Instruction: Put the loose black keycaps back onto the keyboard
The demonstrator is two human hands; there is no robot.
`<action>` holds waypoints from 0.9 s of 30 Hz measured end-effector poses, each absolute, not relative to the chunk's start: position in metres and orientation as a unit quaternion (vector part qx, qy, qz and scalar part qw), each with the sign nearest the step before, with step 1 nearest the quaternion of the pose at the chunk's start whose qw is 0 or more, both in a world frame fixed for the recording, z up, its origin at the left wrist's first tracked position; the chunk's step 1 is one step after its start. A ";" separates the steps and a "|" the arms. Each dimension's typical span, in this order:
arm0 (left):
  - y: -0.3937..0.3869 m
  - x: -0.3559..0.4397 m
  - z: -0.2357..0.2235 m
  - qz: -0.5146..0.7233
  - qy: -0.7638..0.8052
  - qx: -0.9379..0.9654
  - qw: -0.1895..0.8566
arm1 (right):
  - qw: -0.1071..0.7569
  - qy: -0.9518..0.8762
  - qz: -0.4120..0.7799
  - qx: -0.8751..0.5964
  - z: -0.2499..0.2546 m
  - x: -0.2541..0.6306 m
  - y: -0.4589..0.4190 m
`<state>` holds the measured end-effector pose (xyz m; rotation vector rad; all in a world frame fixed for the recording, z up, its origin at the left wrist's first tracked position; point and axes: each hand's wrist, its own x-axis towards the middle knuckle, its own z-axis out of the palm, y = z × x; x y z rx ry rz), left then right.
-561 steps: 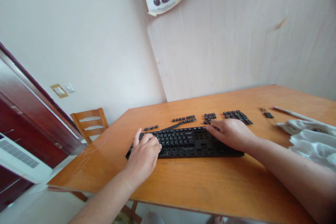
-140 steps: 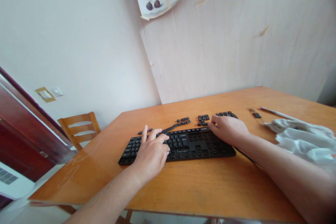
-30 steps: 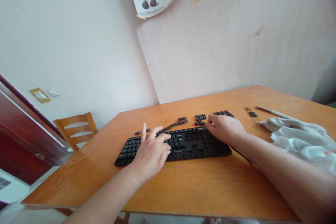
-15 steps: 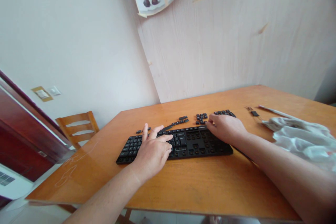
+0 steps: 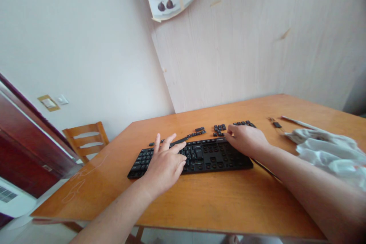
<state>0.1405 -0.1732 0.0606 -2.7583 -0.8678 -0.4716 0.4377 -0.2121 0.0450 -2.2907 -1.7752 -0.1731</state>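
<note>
Currently, left-hand fingers [image 5: 177,147] over keyboard [image 5: 212,159]

No text can be read for certain. The long black plastic keyboard [image 5: 213,160] has pale legends on its fitted keys, too small and blurred to make out, and a faint light marking along its far edge, likewise unreadable. The loose small black plastic keycaps [image 5: 219,127] behind it also bear whitish characters, none of them legible. Thin whitish lines [image 5: 74,190] curl across the orange-brown wooden worktop [image 5: 200,202], with no letter discernible in them.
</note>
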 end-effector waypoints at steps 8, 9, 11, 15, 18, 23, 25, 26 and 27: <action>-0.180 0.133 0.050 -0.166 -0.307 -0.931 0.111 | 0.113 -0.608 -0.051 -0.784 0.046 0.437 -0.212; -0.181 0.132 0.049 -0.167 -0.309 -0.930 0.110 | 0.113 -0.607 -0.051 -0.785 0.046 0.437 -0.212; -0.181 0.132 0.048 -0.172 -0.317 -0.926 0.112 | 0.115 -0.607 -0.053 -0.785 0.046 0.437 -0.212; -0.182 0.134 0.049 -0.170 -0.317 -0.927 0.105 | 0.118 -0.605 -0.052 -0.786 0.045 0.438 -0.211; -0.180 0.134 0.050 -0.177 -0.323 -0.925 0.096 | 0.118 -0.610 -0.056 -0.782 0.044 0.439 -0.211; -0.164 0.119 0.051 -0.249 -0.388 -0.884 0.074 | 0.126 -0.609 -0.066 -0.780 0.043 0.440 -0.211; -0.155 0.106 0.050 -0.290 -0.415 -0.860 0.067 | 0.129 -0.608 -0.067 -0.780 0.044 0.441 -0.211; -0.150 0.098 0.049 -0.315 -0.424 -0.847 0.062 | 0.129 -0.608 -0.066 -0.780 0.044 0.441 -0.210; -0.146 0.089 0.047 -0.336 -0.430 -0.836 0.053 | 0.129 -0.608 -0.065 -0.781 0.043 0.441 -0.210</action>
